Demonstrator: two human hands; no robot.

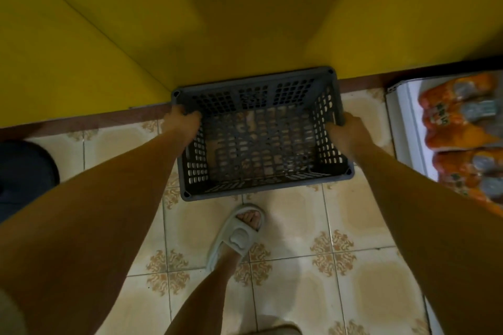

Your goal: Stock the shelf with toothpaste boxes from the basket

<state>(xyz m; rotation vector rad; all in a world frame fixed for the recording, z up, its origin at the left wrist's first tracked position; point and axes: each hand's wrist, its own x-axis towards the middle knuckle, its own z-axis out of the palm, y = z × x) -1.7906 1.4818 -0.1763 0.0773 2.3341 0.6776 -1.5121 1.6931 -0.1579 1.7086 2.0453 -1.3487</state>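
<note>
Above tiled floor (pixel 353 294), left hand (pixel 183 122) and right hand (pixel 347 130) fingers curled gripping grey basket (pixel 261 185) side rims

A: Those yellow walls (pixel 109 22) meet in a corner, with a brown baseboard (pixel 81 124) below.
B: Yep, and cream floor tiles (pixel 367 294) with orange swirls. Pretty dim lighting.

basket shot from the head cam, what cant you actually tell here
- Fingertips of left hand and right hand: curled over the basket rim, so the grip inside is hidden.
- Shelf and toothpaste boxes: none in view.
- Orange packs: blurred and cut by the right edge, labels unreadable.
- Dark object: cut by the left edge.
</note>
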